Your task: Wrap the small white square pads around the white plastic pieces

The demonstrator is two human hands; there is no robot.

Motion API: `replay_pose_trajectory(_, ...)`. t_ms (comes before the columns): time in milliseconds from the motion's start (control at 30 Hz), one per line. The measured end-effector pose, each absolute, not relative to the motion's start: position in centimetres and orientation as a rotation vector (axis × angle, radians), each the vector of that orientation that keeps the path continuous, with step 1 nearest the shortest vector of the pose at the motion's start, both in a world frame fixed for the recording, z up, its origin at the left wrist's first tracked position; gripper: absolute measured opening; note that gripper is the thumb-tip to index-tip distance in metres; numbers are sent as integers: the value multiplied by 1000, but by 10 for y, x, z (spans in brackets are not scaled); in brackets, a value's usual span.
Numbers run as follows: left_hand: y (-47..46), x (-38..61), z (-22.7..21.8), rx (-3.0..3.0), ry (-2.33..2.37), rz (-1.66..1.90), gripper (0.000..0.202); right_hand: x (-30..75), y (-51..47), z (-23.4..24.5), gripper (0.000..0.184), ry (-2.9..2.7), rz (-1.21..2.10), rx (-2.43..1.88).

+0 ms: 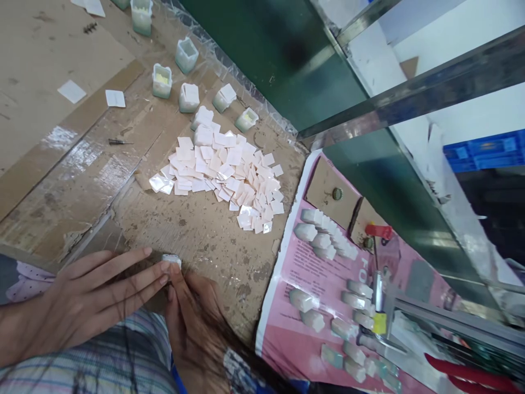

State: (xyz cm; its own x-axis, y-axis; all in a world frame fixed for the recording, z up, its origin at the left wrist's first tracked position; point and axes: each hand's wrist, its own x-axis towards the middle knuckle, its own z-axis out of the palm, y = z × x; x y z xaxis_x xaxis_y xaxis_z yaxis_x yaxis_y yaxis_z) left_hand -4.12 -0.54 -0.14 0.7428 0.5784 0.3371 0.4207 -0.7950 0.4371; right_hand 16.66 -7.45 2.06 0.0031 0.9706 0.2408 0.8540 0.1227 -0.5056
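My left hand [88, 293] lies at the lower left with its fingers stretched out toward a small white block [171, 259] at the bench's front edge. Its fingertips touch that block. My right hand [194, 323] comes up from below, and its fingertips pinch the same block from the other side. A pile of several thin white square pieces [229, 175] lies on the cardboard-covered bench [205, 241] beyond my hands.
Small pale-green square cups [162, 80] stand in a loose row at the back. A pink printed sheet [303, 339] on the right carries rows of small blocks. A red-handled tool [378, 231] and a metal frame [410, 93] stand at the right. A screw [117, 142] lies at the left.
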Motion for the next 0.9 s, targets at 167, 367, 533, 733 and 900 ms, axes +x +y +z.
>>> replay_pose_trajectory(167, -4, -39, -2, 2577, 751, 702, 50, 164, -79, 21, 50, -1889, 231, -1735)
replay_pose_trajectory(367, -7, -43, -8, 2650, 743, 673, 52, 167, -58, 29, 51, -1929, 247, -1807)
replay_pose_trajectory(533, -2, -42, -12, 2559, 756, 734, 44, 176, -56, 25, 52, -1857, 388, -1740)
replay_pose_trajectory(733, 1, -49, -13, 2463, 874, 891, 32, 182, -61, 13, 55, -1834, 445, -1661)
replay_pose_trajectory(900, -2, -60, -3, 2562, 795, 764, 48, 178, -62, 8, 71, -1620, 515, -1690)
